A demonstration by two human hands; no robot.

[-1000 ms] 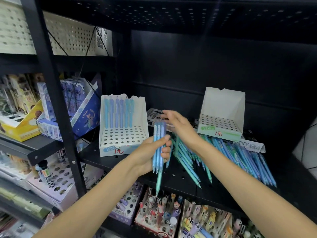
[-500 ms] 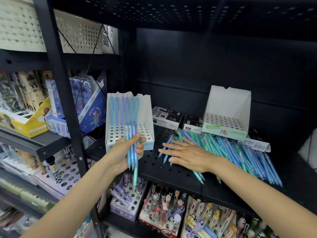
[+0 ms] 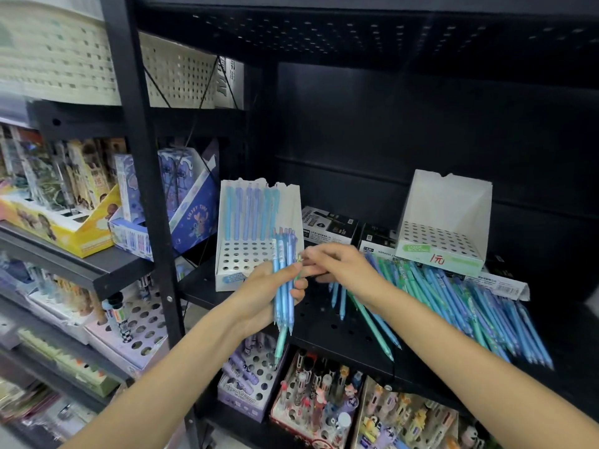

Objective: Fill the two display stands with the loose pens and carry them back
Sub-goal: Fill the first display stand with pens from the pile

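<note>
The black perforated metal shelf carries everything the task needs, and the job looks barely begun. The heap of loose blue and green plastic pens is the largest thing on it, fanning from the middle of the shelf out toward its right front edge, with many pens waiting to be placed.

The left white cardboard display stand sits at the shelf's left end near the front edge. Only its back row holds pens, roughly seven pale blue ones standing upright; the rows of holes in front of them are open. The right white cardboard display stand sits toward the back right, behind the heap, and every hole that shows in it is vacant. So one row is done, the rest of both stands is left to fill, and the carrying back has not started, as far as I can judge.

The left hand grips a small upright bundle of blue pens just in front of the left stand, with one greenish pen hanging lower than the others. The right hand is close against the left, its fingertips pinched at the top of the bundle; whether it holds a pen of its own is too blurred to tell. It hovers over the heap's left edge.
</note>
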